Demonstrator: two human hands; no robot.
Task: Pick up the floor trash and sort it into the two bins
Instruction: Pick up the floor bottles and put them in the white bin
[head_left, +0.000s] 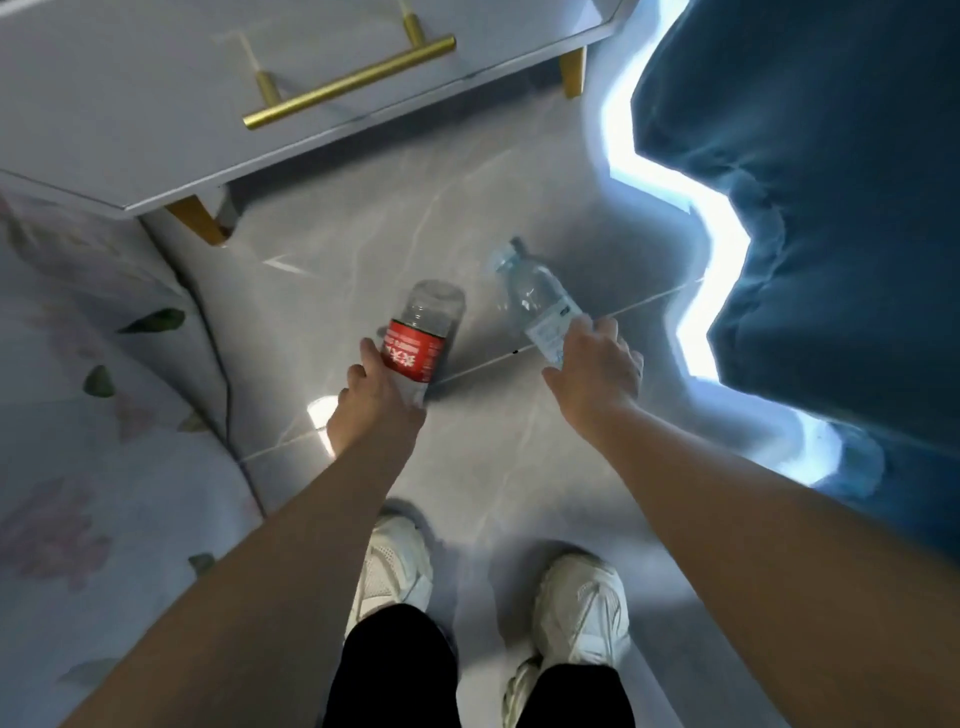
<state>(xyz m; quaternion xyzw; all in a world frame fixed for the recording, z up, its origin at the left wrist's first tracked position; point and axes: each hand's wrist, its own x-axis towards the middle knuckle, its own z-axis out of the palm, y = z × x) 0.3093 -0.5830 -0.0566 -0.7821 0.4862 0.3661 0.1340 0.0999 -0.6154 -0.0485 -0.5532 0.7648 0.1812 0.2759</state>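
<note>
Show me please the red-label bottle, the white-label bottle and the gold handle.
red-label bottle (415, 351): head view, on its red label.
white-label bottle (535, 299): head view, on its clear body.
gold handle (348, 83): head view, on the bar's middle.

Clear plastic bottles (428, 332), glossy floor (498, 467)

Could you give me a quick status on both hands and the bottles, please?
Left hand shut on red-label bottle. Right hand shut on clear bottle. Bins not in view. Nothing blocking.
</note>
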